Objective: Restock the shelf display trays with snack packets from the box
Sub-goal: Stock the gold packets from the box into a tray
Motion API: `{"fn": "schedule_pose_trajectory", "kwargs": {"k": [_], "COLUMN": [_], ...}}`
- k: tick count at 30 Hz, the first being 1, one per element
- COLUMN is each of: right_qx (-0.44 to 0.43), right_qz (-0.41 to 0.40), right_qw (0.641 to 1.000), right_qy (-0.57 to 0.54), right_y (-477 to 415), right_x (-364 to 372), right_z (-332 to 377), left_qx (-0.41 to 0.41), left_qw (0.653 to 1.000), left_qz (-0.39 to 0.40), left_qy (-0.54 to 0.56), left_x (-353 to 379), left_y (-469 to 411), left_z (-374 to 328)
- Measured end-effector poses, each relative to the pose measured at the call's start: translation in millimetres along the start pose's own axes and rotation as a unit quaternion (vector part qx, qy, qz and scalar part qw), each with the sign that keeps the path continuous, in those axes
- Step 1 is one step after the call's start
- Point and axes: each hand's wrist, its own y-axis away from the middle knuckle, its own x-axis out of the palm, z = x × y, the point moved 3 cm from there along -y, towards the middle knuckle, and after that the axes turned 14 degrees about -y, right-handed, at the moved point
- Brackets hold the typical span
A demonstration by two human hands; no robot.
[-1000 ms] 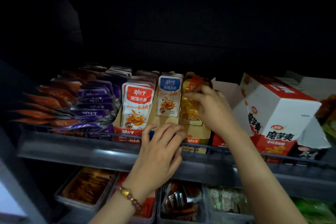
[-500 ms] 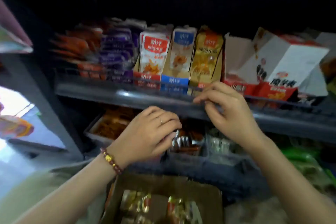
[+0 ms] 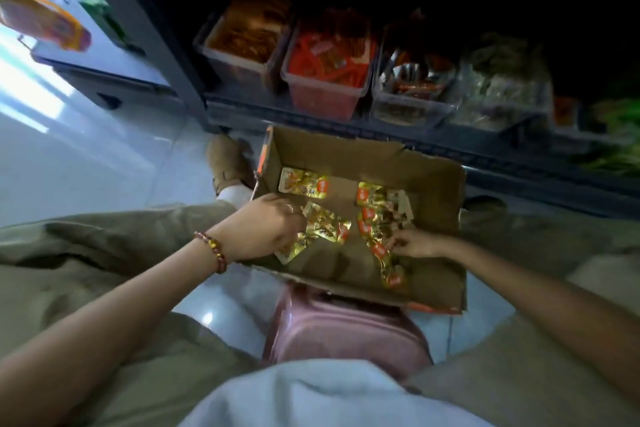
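Observation:
An open cardboard box sits on a pink stool between my knees. Several gold snack packets with red labels lie loose on its bottom. My left hand reaches in at the box's left side, and its fingers curl onto a gold packet there. My right hand is at the right side and pinches a packet in the pile of gold packets. One more gold packet lies apart at the back left of the box.
The bottom shelf ahead holds clear bins: brown snacks, red packets, mixed packets and greenish ones. A dark shelf upright stands at the left. The pink stool is below the box. My shoe rests on the pale floor.
My view has dropped from the upper shelf trays to the box at my knees. Both hands came down from the shelf rail into the box and took hold of gold packets.

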Motion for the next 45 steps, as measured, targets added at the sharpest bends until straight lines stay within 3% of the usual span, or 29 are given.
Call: {"fn": "schedule_pose_trajectory", "kwargs": {"k": [2,6,10,14,18,21,23,26,28,32,37,40,41,43,45], "right_qx": [0.082,0.155,0.194,0.197,0.213,0.163,0.121,0.007,-0.093,-0.229,-0.245,-0.16,-0.107,0.038,0.192], "right_qz": [0.019,-0.034,0.07,0.044,0.094,0.064,0.02,-0.066,-0.104,-0.084,-0.022,-0.005,-0.016,-0.032,-0.001], "right_qw": [0.996,0.984,0.979,0.977,0.967,0.967,0.977,0.996,0.989,0.942,0.903,0.871,0.882,0.957,0.975], "right_qy": [-0.011,-0.084,-0.004,0.071,0.106,0.186,0.174,0.06,-0.045,-0.23,-0.353,-0.465,-0.458,-0.285,-0.11], "right_y": [-16.8,-36.9,-50.5,-57.4,-47.0,-35.2,-29.2,-11.9,7.0,35.2,44.2,29.5,16.0,-5.3,-18.2], "right_x": [17.6,34.0,60.3,73.9,70.6,62.6,53.8,25.8,7.1,-8.6,-13.9,-17.0,-15.1,-6.2,12.9], "right_z": [-16.2,-13.5,-5.8,1.7,7.6,17.8,23.4,44.4,67.2,104.0,121.9,103.0,86.4,48.8,11.5], "left_qx": [-0.011,-0.016,-0.014,-0.001,0.011,0.015,0.002,-0.03,-0.079,-0.174,-0.265,-0.29,-0.296,-0.303,-0.308], "left_qw": [1.0,0.999,0.999,0.999,0.999,0.998,0.997,0.995,0.986,0.938,0.839,0.835,0.836,0.835,0.835], "left_qz": [-0.002,0.027,0.019,0.022,0.004,-0.002,-0.01,-0.027,-0.012,0.016,0.036,0.019,0.023,0.023,0.014], "left_qy": [0.012,0.018,0.035,0.045,0.053,0.061,0.076,0.095,0.147,0.301,0.473,0.466,0.461,0.46,0.456], "left_x": [9.0,26.6,31.3,36.9,37.0,36.8,36.1,36.9,40.1,40.3,31.9,31.5,33.1,34.6,34.5], "left_y": [6.5,10.2,6.0,3.2,1.7,-0.6,-1.6,-3.4,-6.3,-12.4,-18.8,-19.2,-19.0,-18.1,-17.3], "left_z": [-0.3,1.8,4.9,5.8,6.2,6.1,5.5,0.8,-4.2,-10.8,-5.5,3.0,5.0,5.4,3.1]}}
